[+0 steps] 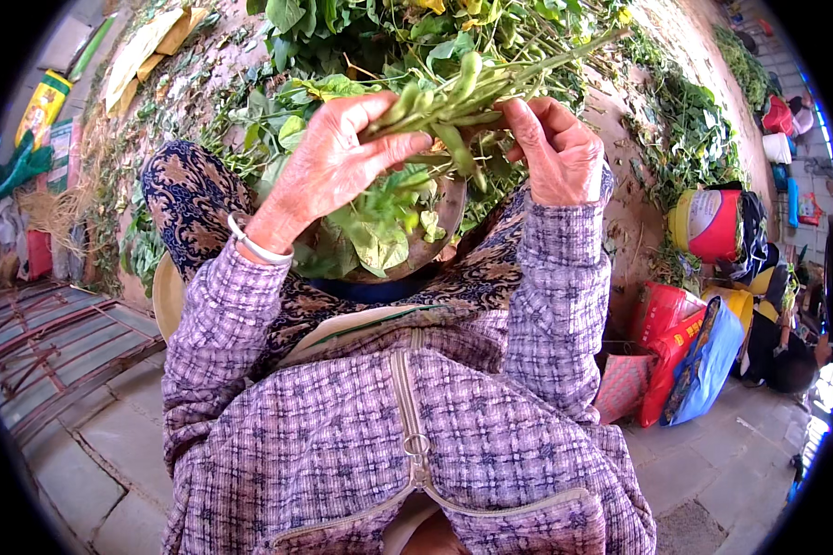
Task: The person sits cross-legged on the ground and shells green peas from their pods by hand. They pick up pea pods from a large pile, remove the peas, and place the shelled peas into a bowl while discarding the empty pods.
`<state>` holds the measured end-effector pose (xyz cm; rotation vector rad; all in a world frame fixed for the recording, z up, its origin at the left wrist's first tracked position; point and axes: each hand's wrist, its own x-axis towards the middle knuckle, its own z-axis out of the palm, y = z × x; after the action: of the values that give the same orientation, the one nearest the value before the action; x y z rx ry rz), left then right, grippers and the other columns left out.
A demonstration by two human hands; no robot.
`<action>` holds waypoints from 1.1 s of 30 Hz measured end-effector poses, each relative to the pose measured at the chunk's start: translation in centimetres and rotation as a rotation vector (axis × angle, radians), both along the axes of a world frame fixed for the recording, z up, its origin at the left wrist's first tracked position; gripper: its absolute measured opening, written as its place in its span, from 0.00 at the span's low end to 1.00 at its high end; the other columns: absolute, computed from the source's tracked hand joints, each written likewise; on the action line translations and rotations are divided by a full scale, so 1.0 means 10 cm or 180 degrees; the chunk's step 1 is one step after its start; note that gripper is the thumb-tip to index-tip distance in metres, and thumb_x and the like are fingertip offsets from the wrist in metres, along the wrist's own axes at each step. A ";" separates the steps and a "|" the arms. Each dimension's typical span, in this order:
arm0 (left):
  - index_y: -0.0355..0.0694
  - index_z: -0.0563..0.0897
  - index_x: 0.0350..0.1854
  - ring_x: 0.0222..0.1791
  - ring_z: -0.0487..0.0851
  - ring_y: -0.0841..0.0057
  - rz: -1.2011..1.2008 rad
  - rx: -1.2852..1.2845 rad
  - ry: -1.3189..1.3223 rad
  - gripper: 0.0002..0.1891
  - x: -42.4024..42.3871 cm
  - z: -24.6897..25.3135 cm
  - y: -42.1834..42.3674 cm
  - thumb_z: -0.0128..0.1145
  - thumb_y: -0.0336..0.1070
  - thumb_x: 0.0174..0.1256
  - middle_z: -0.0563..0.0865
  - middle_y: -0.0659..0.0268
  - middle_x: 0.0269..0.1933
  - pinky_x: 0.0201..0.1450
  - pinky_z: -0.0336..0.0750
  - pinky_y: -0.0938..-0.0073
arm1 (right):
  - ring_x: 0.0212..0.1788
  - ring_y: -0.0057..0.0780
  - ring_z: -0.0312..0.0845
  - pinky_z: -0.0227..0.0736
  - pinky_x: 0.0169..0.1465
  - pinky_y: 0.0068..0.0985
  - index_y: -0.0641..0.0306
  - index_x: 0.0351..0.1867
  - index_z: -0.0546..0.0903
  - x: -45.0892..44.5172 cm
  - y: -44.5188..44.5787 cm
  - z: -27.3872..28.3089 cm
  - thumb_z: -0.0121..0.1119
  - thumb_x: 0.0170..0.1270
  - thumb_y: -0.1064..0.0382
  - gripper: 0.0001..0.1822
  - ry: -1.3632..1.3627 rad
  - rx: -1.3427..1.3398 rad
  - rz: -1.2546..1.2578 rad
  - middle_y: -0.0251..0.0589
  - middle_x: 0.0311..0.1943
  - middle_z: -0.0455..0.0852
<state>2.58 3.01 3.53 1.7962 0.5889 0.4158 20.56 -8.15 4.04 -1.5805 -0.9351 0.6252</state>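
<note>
A green soybean stalk (562, 55) with plump pods (465, 80) is held up before me, its bare end slanting to the upper right. My left hand (347, 152), with a pale bangle at the wrist, grips the leafy left part of it. The thumb and fingers of my right hand (552, 142) pinch the stalk among the pods; the exact pinch point is hidden. Below, between my knees, sits a round basin (451, 215), partly covered by hanging leaves (378, 243). Its contents are mostly hidden.
A heap of soybean plants (402, 35) lies just beyond my hands. Loose leaves (694, 132) litter the ground at right. Nearby stand a red and yellow bucket (708, 225), red bags (670, 333) and a blue bag (708, 368). A metal-framed panel (69, 340) lies at left.
</note>
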 end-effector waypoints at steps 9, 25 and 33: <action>0.35 0.78 0.42 0.39 0.81 0.77 -0.0361 0.2493 0.0204 0.14 0.16 -0.07 0.76 0.61 0.33 0.53 0.83 0.64 0.39 0.42 0.74 0.76 | 0.19 0.08 0.63 0.56 0.24 0.10 0.63 0.29 0.80 0.12 -0.11 -0.19 0.50 0.65 0.53 0.16 0.1359 -0.0203 0.0832 0.25 0.21 0.78; 0.43 0.74 0.44 0.27 0.77 0.87 -0.0802 0.0698 -0.0299 0.17 0.42 -0.23 0.06 0.62 0.26 0.51 0.79 0.71 0.31 0.30 0.76 0.86 | 0.16 0.09 0.65 0.59 0.18 0.07 0.64 0.38 0.77 -0.01 0.05 -0.75 0.54 0.62 0.52 0.16 0.2457 -0.0233 -0.0296 0.30 0.22 0.78; 0.38 0.78 0.35 0.23 0.69 0.93 -0.0652 -0.1295 -0.0397 0.08 0.44 -0.17 0.21 0.55 0.37 0.61 0.75 0.76 0.25 0.24 0.62 0.91 | 0.17 0.17 0.72 0.68 0.22 0.14 0.67 0.38 0.78 -0.09 -0.06 -0.57 0.46 0.66 0.52 0.19 0.2857 -0.0271 0.0443 0.34 0.22 0.79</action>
<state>6.99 5.12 1.82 1.4116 0.3657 0.2439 19.67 -8.77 -1.65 -1.1080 -0.3343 1.3356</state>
